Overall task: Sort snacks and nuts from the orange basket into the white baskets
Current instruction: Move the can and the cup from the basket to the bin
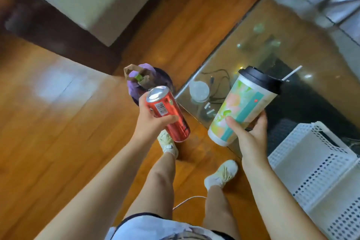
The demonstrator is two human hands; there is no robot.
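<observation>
A: What is in the left hand (150,122)?

B: A red can (168,113), tilted, its silver top toward the far side. The fingers wrap its body and the thumb lies across the front by the barcode, so the hand is clamped on it.

A: And the right hand (251,134)?

B: Closed around the lower part of a tall paper cup (243,107) with a black lid (260,80) and a green, pink and teal print. The cup leans to the right. A white straw (292,73) shows just past the lid.

A: Where are the baskets?

B: One white basket (311,161) with perforated walls sits at the lower right, beside the right forearm. A second one (341,214) lies against it, nearer the bottom corner. What is inside I cannot tell.

A: Anything under the hands?

B: A wooden floor (58,122), and the person's legs and pale shoes (222,175). Right of the can is a glass tabletop (282,31) with a clear round lid (199,90) and dark cables (216,80) on it. Beyond the can stands a bin with a purple liner (136,84), a brown paper bag (134,73) poking out.
</observation>
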